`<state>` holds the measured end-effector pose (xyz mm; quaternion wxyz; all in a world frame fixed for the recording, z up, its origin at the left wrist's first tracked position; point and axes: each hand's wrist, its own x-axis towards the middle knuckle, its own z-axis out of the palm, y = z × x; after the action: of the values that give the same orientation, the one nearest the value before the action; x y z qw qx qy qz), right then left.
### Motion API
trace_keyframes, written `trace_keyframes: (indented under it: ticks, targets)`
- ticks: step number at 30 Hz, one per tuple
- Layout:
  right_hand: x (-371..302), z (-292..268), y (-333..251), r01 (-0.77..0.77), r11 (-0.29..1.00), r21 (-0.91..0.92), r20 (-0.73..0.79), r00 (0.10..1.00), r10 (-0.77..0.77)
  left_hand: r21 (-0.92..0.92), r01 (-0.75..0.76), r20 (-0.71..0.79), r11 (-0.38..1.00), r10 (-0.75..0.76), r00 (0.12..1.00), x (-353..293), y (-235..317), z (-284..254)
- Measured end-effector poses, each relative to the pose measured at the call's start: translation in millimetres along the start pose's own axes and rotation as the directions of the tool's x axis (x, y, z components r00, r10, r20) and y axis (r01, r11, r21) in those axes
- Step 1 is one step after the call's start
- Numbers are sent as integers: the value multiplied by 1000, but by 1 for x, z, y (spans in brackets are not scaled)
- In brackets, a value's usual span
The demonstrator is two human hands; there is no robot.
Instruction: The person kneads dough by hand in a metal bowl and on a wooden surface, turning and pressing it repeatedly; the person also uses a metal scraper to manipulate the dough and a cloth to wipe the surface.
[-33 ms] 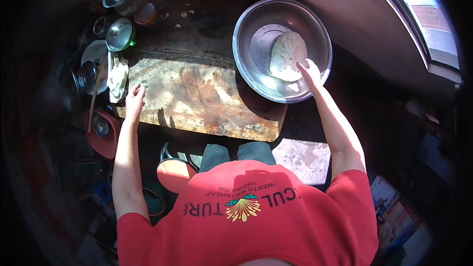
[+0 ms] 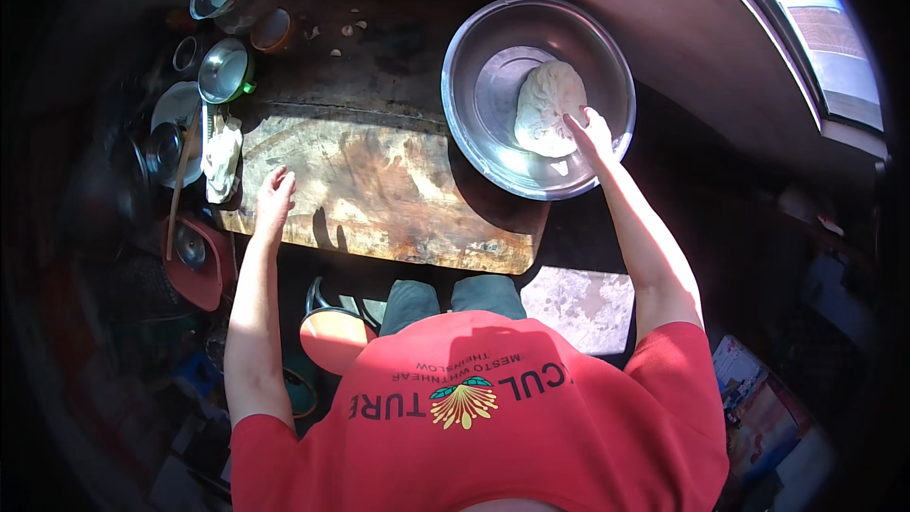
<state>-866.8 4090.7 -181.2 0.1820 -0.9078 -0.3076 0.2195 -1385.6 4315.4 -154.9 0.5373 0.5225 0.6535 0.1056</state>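
Wooden board [image 2: 389, 166]: sunlit, hard-shadowed
Metal basin [image 2: 469, 66]: glinting, at the board's far-right corner
Window [image 2: 834, 47]: glaring, farther right of the board
Room edges: dim, curved, blurred

creamy-white dough [image 2: 548, 104], silver basin [image 2: 472, 66], blotchy brown board [image 2: 389, 194], red shirt [image 2: 569, 446]

red shirt [image 2: 483, 463] | dark lettering [image 2: 408, 405], large and small | upside down in view

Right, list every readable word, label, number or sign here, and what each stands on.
Red shirt: dark lettering, large and small, upside down in this view; wording not copied here.
Colourful item at lower right: any print is too blurred to read.
Metal basin: no lettering shows.
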Motion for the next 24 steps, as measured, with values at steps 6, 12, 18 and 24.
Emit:
trace_keyframes:
  ticks: [6,12,18,24]
  targets:
    - [97,23,3,99,995,-20,-102,990,-101,-151,92,351,984,-34,936,-34,53,176]
    - [110,32,-29,-48,993,111,84,996,39,-155,-271,138,950,293,946,-13,97,283]
    - [36,48,-28,356,934,28,-251,907,-338,-307,-284,-123,908,258,958,-16,58,292]
    - [-55,107,-24,347,913,-215,-357,842,-404,-72,-236,-180,969,220,959,-40,29,251]
